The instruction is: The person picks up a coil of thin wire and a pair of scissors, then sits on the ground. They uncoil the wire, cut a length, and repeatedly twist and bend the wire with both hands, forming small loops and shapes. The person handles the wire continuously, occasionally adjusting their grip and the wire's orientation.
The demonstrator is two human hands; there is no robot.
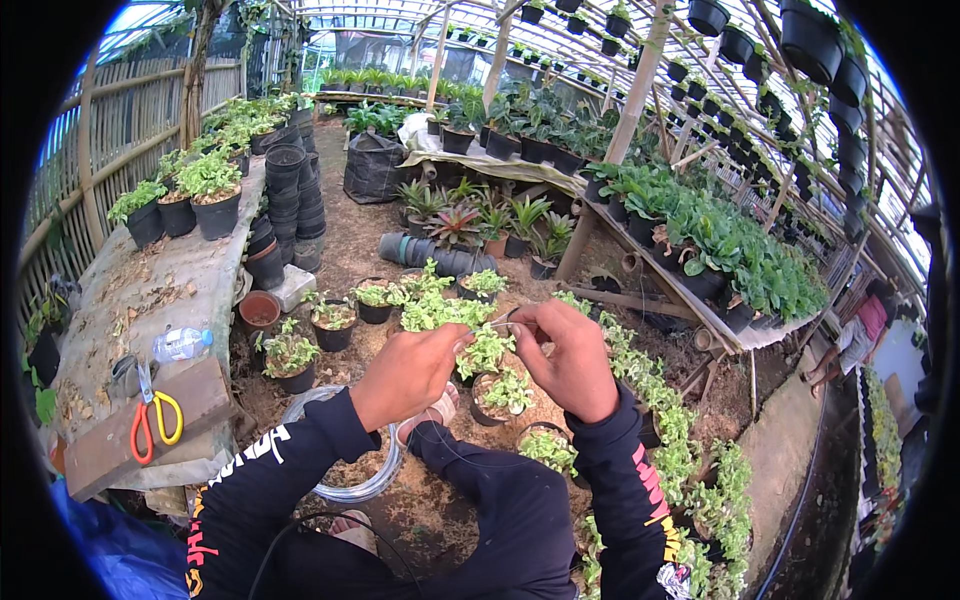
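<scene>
In front of my chest, my left hand (405, 372) is closed in a pinch on a thin wire (497, 323). My right hand (570, 360) grips the same wire between thumb and forefinger, a short way to the right. A loose length of it hangs down over my leg. Beyond and below the hands stand potted plants with pale green leaves (487, 350), in dark pots on the ground. A coil of clear, shiny line (378, 482) lies on the ground below my left forearm, near my foot.
At left, a bench (100, 330) carries scissors (150, 408) with red and yellow handles on a wooden board (195, 398), plus a plastic bottle (183, 344). Stacked black pots (285, 190) stand beside it. A raised plant table (665, 265) lies right. Another person (862, 330) is at far right.
</scene>
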